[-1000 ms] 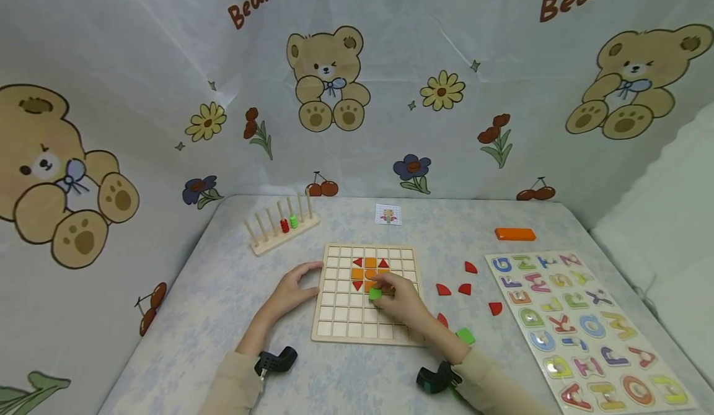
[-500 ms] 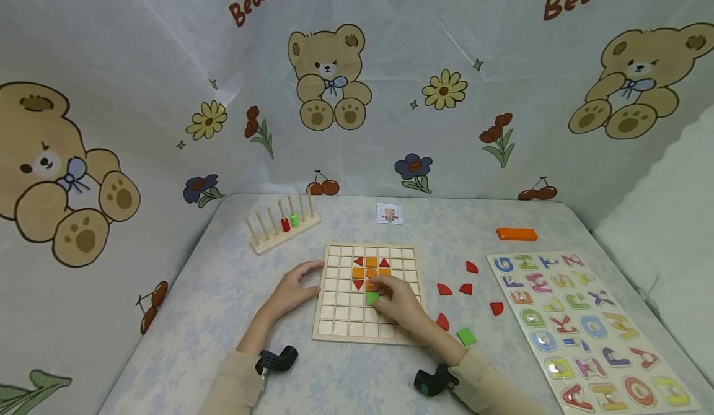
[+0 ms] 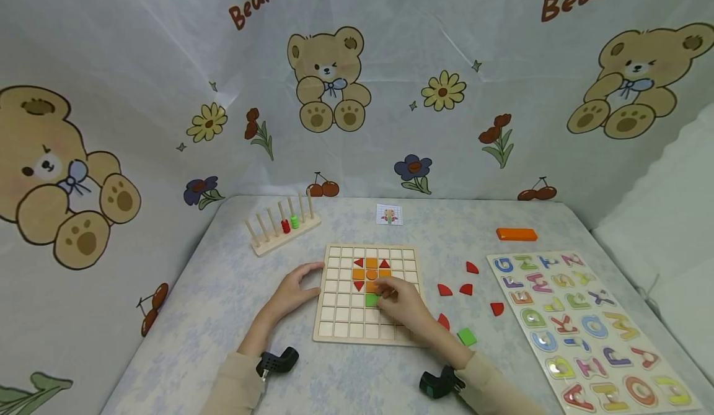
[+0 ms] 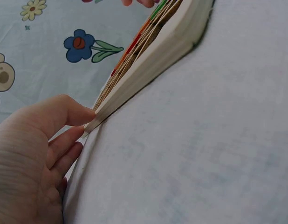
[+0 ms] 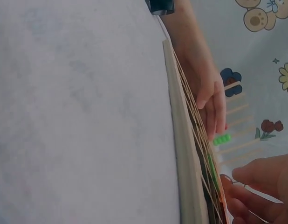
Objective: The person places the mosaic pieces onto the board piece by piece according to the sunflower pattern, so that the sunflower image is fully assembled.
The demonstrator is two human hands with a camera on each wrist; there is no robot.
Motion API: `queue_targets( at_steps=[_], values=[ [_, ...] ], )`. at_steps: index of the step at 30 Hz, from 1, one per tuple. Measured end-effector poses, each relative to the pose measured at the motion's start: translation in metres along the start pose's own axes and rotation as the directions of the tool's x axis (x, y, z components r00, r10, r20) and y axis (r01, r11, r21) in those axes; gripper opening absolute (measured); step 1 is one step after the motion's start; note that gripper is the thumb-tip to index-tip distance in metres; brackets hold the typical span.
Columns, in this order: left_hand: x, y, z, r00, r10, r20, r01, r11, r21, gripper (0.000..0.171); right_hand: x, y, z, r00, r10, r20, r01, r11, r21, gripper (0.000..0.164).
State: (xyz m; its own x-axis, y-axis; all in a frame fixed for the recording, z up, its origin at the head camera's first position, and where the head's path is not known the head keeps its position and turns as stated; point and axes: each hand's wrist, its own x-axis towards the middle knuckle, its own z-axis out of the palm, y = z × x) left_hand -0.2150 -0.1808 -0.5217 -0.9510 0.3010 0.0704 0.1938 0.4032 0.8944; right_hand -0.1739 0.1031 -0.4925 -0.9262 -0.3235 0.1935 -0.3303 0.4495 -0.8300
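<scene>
A wooden grid board (image 3: 348, 332) lies mid-table. Orange squares (image 3: 371, 263), an orange disc (image 3: 371, 274) and red triangles (image 3: 359, 286) sit in its upper cells. Below them a green square (image 3: 370, 300) lies in a cell. My right hand (image 3: 406, 305) is over the board with its fingers at this square. In the right wrist view the thumb and fingers of the right hand (image 5: 263, 189) stand apart, with nothing visible between them. The thumb and fingers of my left hand (image 3: 291, 291) touch the board's left edge, as the left wrist view also shows.
Several red quarter-circle pieces (image 3: 466, 289) and a loose green square (image 3: 467, 336) lie right of the board. Farther right are a letter board (image 3: 549, 340) and an orange block (image 3: 516, 235). A peg stand (image 3: 287, 235) and a small pattern card (image 3: 389, 214) are at the back.
The green square, held by my right hand above the board, has moved slightly down and left into the cell beneath the orange squares. My right fingers have eased off it. The left hand is unchanged.
</scene>
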Motion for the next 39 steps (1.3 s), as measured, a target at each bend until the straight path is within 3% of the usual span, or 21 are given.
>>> queue_targets(
  at_steps=[7, 17, 23, 27, 32, 35, 39],
  values=[
    [0.001, -0.001, 0.0, 1.0, -0.023, -0.002, 0.023, 1.0, 0.015, 0.054, -0.015, 0.01, -0.033, 0.998, 0.01, -0.061, -0.014, 0.998, -0.068, 0.03],
    [0.0, -0.002, -0.001, 0.999, -0.042, 0.003, 0.042, 0.999, 0.002, 0.053, -0.044, 0.024, -0.077, 0.975, 0.111, -0.192, -0.138, 0.981, -0.134, 0.032],
    [0.0, -0.002, 0.0, 0.999, -0.038, 0.008, 0.038, 0.999, -0.005, 0.053, -0.067, 0.034, -0.094, 0.966, 0.133, -0.22, -0.172, 0.97, -0.17, 0.03],
    [0.0, -0.002, 0.001, 0.999, -0.039, 0.007, 0.039, 0.999, -0.012, 0.054, -0.08, 0.042, -0.104, 0.961, 0.191, -0.198, -0.226, 0.959, -0.172, 0.034],
    [0.0, -0.002, 0.001, 1.0, -0.028, 0.002, 0.028, 1.0, -0.002, 0.054, -0.091, 0.052, -0.114, 0.943, 0.317, -0.101, -0.329, 0.932, -0.154, 0.041],
    [0.0, -0.002, 0.001, 1.0, -0.026, 0.001, 0.026, 1.0, 0.0, 0.054, -0.098, 0.056, -0.118, 0.943, 0.328, -0.055, -0.332, 0.935, -0.126, 0.049],
    [0.0, -0.002, 0.001, 1.0, -0.027, -0.001, 0.027, 1.0, -0.004, 0.054, -0.108, 0.059, -0.119, 0.963, 0.27, -0.018, -0.27, 0.956, -0.118, 0.056]
  ],
)
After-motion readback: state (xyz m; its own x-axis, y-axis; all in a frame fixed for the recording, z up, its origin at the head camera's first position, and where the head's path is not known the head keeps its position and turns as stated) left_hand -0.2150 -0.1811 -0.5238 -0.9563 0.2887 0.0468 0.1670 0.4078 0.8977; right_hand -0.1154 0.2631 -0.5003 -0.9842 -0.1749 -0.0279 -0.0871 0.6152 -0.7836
